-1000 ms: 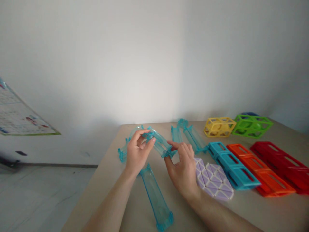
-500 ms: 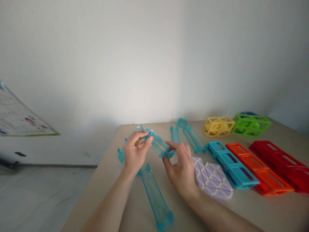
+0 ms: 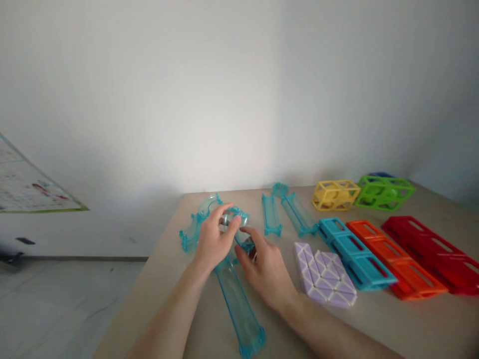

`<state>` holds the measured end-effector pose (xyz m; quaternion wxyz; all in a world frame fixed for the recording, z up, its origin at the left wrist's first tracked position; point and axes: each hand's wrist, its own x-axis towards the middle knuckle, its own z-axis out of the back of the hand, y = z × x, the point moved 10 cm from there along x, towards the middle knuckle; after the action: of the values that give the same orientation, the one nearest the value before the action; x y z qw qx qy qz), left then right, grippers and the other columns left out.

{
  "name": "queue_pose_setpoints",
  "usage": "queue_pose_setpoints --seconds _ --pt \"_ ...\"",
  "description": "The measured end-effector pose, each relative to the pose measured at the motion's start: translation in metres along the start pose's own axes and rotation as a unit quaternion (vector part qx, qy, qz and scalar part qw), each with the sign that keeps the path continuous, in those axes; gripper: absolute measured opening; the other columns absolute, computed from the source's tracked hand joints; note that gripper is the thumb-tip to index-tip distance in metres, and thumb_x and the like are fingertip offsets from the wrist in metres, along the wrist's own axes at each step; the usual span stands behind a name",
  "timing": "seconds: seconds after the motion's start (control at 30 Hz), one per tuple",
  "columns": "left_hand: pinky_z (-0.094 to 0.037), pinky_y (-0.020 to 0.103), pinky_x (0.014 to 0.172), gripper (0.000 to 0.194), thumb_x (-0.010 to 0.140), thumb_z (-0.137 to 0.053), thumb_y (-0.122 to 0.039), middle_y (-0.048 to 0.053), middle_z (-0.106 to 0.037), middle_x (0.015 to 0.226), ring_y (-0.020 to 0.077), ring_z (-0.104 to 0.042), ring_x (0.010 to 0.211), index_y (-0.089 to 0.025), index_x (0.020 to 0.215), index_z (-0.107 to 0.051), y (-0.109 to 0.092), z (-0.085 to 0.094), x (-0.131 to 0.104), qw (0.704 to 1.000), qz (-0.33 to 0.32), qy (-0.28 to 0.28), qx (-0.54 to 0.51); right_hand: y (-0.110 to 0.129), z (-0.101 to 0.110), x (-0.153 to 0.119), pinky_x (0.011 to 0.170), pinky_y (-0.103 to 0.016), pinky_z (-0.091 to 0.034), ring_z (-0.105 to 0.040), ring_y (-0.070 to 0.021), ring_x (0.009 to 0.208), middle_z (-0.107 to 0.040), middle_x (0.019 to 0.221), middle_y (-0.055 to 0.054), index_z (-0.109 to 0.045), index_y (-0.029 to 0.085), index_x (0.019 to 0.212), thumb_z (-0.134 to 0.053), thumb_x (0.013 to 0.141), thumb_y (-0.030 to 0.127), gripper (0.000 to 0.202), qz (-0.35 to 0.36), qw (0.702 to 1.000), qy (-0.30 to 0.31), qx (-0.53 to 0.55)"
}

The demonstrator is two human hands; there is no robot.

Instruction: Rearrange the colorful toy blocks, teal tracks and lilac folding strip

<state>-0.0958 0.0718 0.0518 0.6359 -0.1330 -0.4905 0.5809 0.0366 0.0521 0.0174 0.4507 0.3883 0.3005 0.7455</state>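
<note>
My left hand [image 3: 215, 238] and right hand [image 3: 265, 267] reached forward, fingertips pinching opposite ends of a teal track piece [image 3: 244, 241], just beyond the long track [image 3: 239, 306]. Table [image 3: 149, 294] edge ran left of my forearm. Right: gap, then purple triangle block [image 3: 325, 274], blue frames [image 3: 357, 254]. Wall [image 3: 239, 99] behind.

- You are indoors, in a plain room with a play-area look; whether home or classroom, you cannot tell.
- Ahead of you is a bare, pale wall [image 3: 232, 89], with the surface [image 3: 153, 294] set close to it.
- To your left hangs a poster [image 3: 26, 184] with print and small coloured pictures, its lettering too blurred to read.
- Below it you see a pale, veined floor [image 3: 67, 299].
- Clear blue tracks [image 3: 235, 304], coloured blocks [image 3: 415, 247] and a purple puzzle [image 3: 327, 276] before you suggest play.
</note>
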Motion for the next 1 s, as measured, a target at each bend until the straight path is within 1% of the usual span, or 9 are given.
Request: queue_pose_setpoints --seconds 0.07,0.2,0.33,0.4,0.5,0.63,0.77,0.87,1.0 --pt "-0.053 0.023 0.059 0.038 0.087 -0.055 -0.041 0.007 -0.065 0.110 0.0147 -0.065 0.077 -0.023 0.120 -0.058 0.006 -0.005 -0.001 0.999 0.023 0.023 -0.003 -0.009 -0.002 0.002 0.068 -0.028 -0.046 -0.062 -0.0156 0.070 -0.065 0.100 -0.007 -0.054 0.021 0.118 -0.050 0.088 0.023 0.030 -0.023 1.000 -0.006 0.006" --pt "-0.054 0.022 0.058 0.034 0.085 -0.055 -0.038 0.006 -0.066 0.105 0.0135 -0.065 0.072 -0.022 0.115 -0.062 0.013 -0.012 -0.002 0.997 0.043 0.056 -0.007 -0.023 -0.006 0.004 0.075 -0.028 -0.045 -0.063 -0.0189 0.086 -0.066 0.098 -0.007 -0.057 0.019 0.104 -0.052 0.085 0.021 0.020 -0.055 0.998 -0.009 0.009" --pt "-0.053 0.022 0.049 0.032 0.084 -0.056 -0.039 0.005 -0.066 0.094 0.0135 -0.065 0.063 -0.019 0.108 -0.063 0.019 -0.014 -0.002 0.992 0.080 0.063 -0.070 -0.021 -0.009 0.003 0.065 -0.025 -0.041 -0.060 -0.0165 0.073 -0.066 0.085 -0.003 -0.056 0.019 0.089 -0.051 0.087 0.023 0.007 -0.057 0.998 0.005 -0.015" --pt "-0.053 0.023 0.047 0.033 0.082 -0.058 -0.040 0.005 -0.065 0.090 0.0137 -0.064 0.059 -0.018 0.107 -0.062 0.021 -0.014 -0.002 0.987 0.103 0.059 -0.106 -0.018 -0.007 0.003 0.059 -0.025 -0.037 -0.057 -0.0151 0.067 -0.064 0.079 -0.002 -0.054 0.019 0.083 -0.050 0.087 0.023 0.007 -0.051 0.998 0.003 -0.038" --pt "-0.054 0.024 0.046 0.033 0.080 -0.060 -0.039 0.004 -0.065 0.087 0.0145 -0.065 0.060 -0.017 0.104 -0.063 0.021 -0.014 -0.003 0.982 0.123 0.057 -0.129 -0.014 -0.003 0.004 0.057 -0.025 -0.034 -0.054 -0.0147 0.064 -0.061 0.074 -0.002 -0.053 0.019 0.077 -0.050 0.088 0.023 0.013 -0.040 0.996 -0.003 -0.083" --pt "-0.054 0.024 0.044 0.029 0.079 -0.061 -0.036 0.004 -0.067 0.087 0.0145 -0.066 0.056 -0.017 0.101 -0.064 0.021 -0.019 -0.005 0.977 0.142 0.075 -0.137 -0.005 0.005 0.004 0.063 -0.026 -0.036 -0.056 -0.0171 0.072 -0.062 0.080 -0.005 -0.057 0.017 0.076 -0.048 0.089 0.022 0.016 -0.011 0.988 -0.017 -0.155" --pt "-0.056 0.026 0.046 0.024 0.080 -0.058 -0.030 0.003 -0.067 0.084 0.0145 -0.066 0.053 -0.017 0.099 -0.063 0.022 -0.028 -0.008 0.972 0.157 0.118 -0.131 0.001 0.012 0.004 0.069 -0.028 -0.038 -0.060 -0.0216 0.083 -0.064 0.084 -0.008 -0.061 0.017 0.073 -0.050 0.087 0.020 0.018 -0.012 0.972 -0.019 -0.235" --pt "-0.053 0.024 0.043 0.022 0.079 -0.055 -0.023 0.002 -0.066 0.076 0.0139 -0.065 0.050 -0.017 0.098 -0.065 0.023 -0.034 -0.010 0.974 0.145 0.152 -0.086 0.002 0.014 0.004 0.066 -0.030 -0.039 -0.062 -0.0237 0.082 -0.066 0.081 -0.009 -0.062 0.017 0.071 -0.050 0.086 0.020 0.020 -0.024 0.959 -0.013 -0.284" --pt "-0.049 0.022 0.041 0.025 0.076 -0.053 -0.018 0.000 -0.064 0.068 0.0127 -0.062 0.046 -0.017 0.097 -0.066 0.027 -0.041 -0.012 0.973 0.138 0.179 -0.050 0.003 0.014 0.003 0.059 -0.029 -0.037 -0.066 -0.0241 0.075 -0.068 0.081 -0.009 -0.063 0.016 0.076 -0.050 0.084 0.017 0.015 -0.036 0.953 0.000 -0.300"
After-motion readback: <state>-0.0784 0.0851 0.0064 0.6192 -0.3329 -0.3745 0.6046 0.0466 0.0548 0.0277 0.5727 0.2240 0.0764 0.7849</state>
